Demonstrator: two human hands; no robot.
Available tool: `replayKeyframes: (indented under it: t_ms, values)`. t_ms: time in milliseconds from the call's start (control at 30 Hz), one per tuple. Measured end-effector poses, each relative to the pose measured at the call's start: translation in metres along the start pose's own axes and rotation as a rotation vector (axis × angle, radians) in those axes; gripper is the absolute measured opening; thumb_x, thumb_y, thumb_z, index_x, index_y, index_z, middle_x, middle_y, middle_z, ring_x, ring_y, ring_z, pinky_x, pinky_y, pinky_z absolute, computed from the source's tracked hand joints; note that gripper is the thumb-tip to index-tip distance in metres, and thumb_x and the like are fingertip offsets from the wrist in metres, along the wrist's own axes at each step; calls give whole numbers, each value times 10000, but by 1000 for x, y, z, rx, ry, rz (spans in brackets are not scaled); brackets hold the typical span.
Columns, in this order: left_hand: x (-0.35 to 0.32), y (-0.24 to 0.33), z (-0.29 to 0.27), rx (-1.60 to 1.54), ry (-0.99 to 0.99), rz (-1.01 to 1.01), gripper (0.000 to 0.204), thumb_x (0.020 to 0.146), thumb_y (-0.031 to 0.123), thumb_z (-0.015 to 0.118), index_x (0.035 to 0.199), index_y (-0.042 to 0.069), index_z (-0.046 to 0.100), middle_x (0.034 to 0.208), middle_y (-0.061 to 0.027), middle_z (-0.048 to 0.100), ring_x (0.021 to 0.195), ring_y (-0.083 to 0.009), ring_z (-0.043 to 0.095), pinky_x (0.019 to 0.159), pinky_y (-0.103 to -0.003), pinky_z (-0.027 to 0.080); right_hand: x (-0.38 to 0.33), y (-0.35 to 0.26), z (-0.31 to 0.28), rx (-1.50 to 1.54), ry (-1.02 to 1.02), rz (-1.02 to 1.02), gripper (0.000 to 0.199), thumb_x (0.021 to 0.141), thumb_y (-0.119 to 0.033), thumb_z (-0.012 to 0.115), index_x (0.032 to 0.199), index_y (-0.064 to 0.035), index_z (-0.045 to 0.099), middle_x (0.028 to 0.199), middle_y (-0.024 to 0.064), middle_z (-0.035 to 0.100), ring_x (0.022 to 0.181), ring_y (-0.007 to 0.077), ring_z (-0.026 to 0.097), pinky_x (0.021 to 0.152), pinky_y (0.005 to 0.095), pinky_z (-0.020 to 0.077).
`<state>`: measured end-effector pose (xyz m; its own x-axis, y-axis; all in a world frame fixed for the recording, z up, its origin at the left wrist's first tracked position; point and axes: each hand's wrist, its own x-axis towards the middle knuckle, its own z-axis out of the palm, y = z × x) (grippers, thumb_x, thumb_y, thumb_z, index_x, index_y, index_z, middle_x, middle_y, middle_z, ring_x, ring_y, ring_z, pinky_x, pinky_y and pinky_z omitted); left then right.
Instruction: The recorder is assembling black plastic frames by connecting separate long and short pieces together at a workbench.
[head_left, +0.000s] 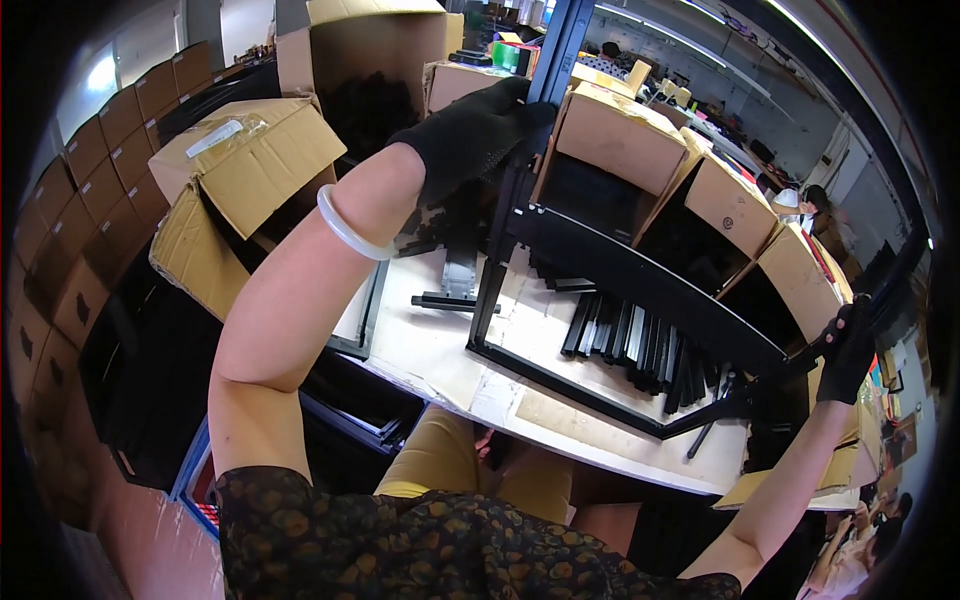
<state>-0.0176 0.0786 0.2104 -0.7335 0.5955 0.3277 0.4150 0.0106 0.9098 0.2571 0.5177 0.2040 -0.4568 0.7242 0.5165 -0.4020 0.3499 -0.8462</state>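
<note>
A large black rectangular frame [645,280] stands tilted over the white worktable, with a wide crossbar spanning it. My left hand [478,138], in a black glove, is closed round the frame's left upright. On the right side, my right hand [848,352], also gloved with fingertips bare, grips the opposite side of the frame near the crossbar's end. Through the lower opening show several short black bars [625,340] lying side by side on the table. A grey metal fixture [459,275] sits left of the frame, below my left wrist.
Open cardboard boxes [620,135] line the table's far side. Another open carton [255,155] stands at left, with stacked brown boxes [130,150] behind it. A thin dark rod [706,425] lies by the table's [590,430] front right edge. Other people work in the background.
</note>
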Motion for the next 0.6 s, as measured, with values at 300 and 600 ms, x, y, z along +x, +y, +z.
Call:
replayKeyframes:
  t_ms: [300,600]
  values:
    - [-16,-23,1,-18,125,157,299,960,345,563,1108,87,600,960,-31,658,933,-128,633,859,-282,513,-11,-14,7,-63,-14,-22,241,977,-353,519,1033,-122,561,659,-35,477,503,63,454,455,193,319]
    - [-26,-11,-10,29,29,149,368,941,345,595,1217,105,547,1022,-69,641,975,-167,633,914,-322,499,-18,-32,17,-132,120,-65,266,973,-400,506,868,-160,549,612,-72,438,478,40,406,424,180,256]
